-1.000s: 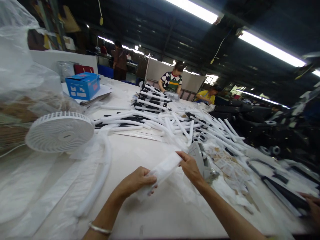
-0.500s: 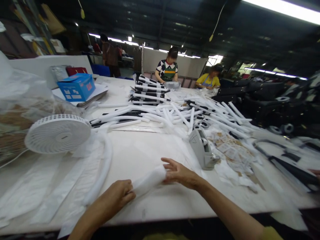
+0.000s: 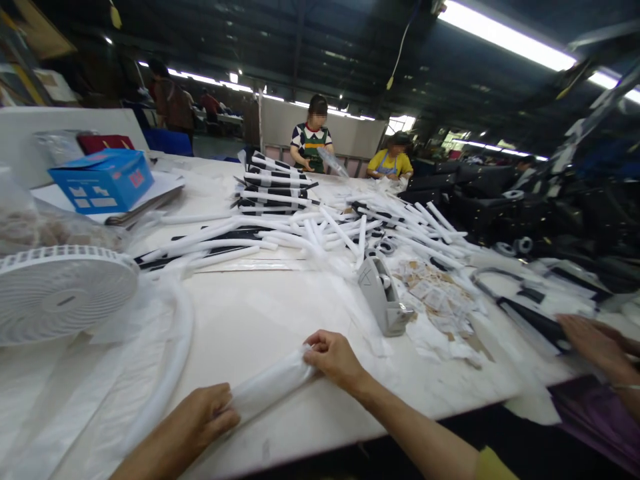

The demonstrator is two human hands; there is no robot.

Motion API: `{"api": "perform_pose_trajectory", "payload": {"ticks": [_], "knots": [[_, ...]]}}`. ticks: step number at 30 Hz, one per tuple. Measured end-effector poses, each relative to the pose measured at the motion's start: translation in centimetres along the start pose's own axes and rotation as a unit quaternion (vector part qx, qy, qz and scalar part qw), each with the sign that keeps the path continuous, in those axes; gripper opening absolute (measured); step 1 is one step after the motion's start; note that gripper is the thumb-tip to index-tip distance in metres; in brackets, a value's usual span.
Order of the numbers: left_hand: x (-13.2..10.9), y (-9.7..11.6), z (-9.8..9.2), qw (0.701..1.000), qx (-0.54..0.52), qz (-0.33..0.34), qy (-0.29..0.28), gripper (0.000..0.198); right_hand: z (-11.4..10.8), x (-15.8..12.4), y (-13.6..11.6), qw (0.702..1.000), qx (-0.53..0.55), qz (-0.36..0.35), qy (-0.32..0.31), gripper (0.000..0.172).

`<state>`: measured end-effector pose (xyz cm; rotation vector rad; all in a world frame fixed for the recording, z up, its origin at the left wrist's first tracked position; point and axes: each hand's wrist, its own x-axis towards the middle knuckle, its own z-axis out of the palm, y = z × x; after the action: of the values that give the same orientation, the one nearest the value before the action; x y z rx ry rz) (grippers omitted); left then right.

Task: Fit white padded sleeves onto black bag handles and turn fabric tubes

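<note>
Between my two hands a white, filmy, tube-like plastic piece (image 3: 273, 388) is stretched at a slant, close above the white table (image 3: 240, 320). My left hand (image 3: 214, 412) is closed around its lower left end. At the upper right end, the thumb and fingers of my right hand (image 3: 333, 357) pinch its edge. Whether anything lies inside the piece I cannot tell. Beyond my right hand stands a grey tape dispenser (image 3: 385, 300). A long white foam tube (image 3: 177, 347) curves along the table left of my hands.
A white fan (image 3: 65, 293) and a blue box (image 3: 107, 180) stand at the left. White tubes (image 3: 305, 233) and stacked black-and-white bundles (image 3: 275, 187) lie across the back. Small packets (image 3: 435, 287) are heaped right of the dispenser. A co-worker's hands (image 3: 597, 343) are at far right.
My right hand has gone from loosely spread fingers to a pinch on the plastic piece's end. The view has swung right, and a co-worker's hands now show more at the right.
</note>
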<state>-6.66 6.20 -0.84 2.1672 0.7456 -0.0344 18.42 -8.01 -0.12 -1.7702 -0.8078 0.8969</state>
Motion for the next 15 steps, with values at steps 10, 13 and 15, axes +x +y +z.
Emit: {"api": "perform_pose_trajectory", "payload": {"ticks": [10, 13, 15], "knots": [[-3.2, 0.7, -1.9, 0.947, 0.245, 0.017, 0.209, 0.045, -0.2, -0.3, -0.5, 0.998, -0.044, -0.045, 0.026, 0.016], [-0.7, 3.9, 0.7, 0.922, 0.216, 0.12, 0.297, 0.06, 0.0, -0.6, -0.7, 0.997, -0.041, -0.071, 0.015, 0.018], [2.0, 5.9, 3.2, 0.915, 0.183, 0.179, 0.312, 0.056, 0.3, -0.7, -0.8, 0.996, -0.037, -0.08, 0.019, 0.019]]}}
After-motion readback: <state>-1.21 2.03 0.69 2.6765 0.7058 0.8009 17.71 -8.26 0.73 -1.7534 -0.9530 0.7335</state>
